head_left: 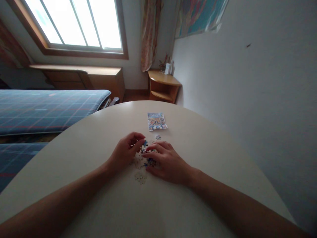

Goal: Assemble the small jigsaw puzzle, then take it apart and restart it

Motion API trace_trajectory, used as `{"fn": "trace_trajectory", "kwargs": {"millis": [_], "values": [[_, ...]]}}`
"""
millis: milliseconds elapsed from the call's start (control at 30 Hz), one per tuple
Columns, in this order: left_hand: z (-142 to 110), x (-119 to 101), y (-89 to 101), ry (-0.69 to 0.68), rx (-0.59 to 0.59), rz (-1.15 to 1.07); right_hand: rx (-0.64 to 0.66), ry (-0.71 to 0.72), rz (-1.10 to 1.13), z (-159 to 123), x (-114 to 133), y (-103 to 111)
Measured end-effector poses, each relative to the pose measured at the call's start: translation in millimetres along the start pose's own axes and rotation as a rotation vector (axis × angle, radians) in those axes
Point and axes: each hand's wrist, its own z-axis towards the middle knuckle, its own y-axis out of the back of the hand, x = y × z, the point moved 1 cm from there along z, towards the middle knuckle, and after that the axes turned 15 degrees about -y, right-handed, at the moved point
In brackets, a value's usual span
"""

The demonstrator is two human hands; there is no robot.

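Note:
My left hand (129, 147) is closed, thumb and forefinger pinching a small blue jigsaw puzzle piece (145, 143). Just right of it, my right hand (165, 160) spreads its curved fingers over a pile of small puzzle pieces (151, 162), some dark and printed, its fingertips at the pieces. Part of the pile is hidden beneath that hand. Several pale pieces (140, 178) lie face down nearer to me. A small printed cluster (158, 137) sits beyond the hands. Farther back lies a colourful printed picture sheet (157, 121) with a blue cartoon figure.
Everything rests on a round cream table (198, 132). A white wall (247, 99) runs close along its right side. Blue plaid cushions (49, 109) stand to the left. Beyond are a wooden corner shelf (164, 77), a desk (104, 71) and a bright window (79, 23).

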Motion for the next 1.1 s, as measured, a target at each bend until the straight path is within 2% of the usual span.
{"fn": "trace_trajectory", "kwargs": {"millis": [200, 400, 500, 667, 733, 1100], "values": [[1, 2, -0.3, 0.012, 0.002, -0.050, 0.012, 0.022, -0.033, -1, 1, -2], [2, -1, -0.8, 0.039, -0.026, -0.117, -0.004, -0.007, 0.109, 3, 1, 2], [2, -1, -0.1, 0.043, -0.030, -0.124, -0.039, -0.067, 0.192, 4, 0, 4], [2, 0, 1.9, 0.047, -0.021, -0.152, -0.123, -0.288, 0.286, 5, -5, 5], [2, 2, 2.1, 0.051, -0.033, -0.167, -0.133, -0.334, 0.287, 6, -7, 5], [0, 3, 2.6, 0.066, -0.032, -0.166, -0.109, -0.349, 0.293, 7, -9, 5]]}}
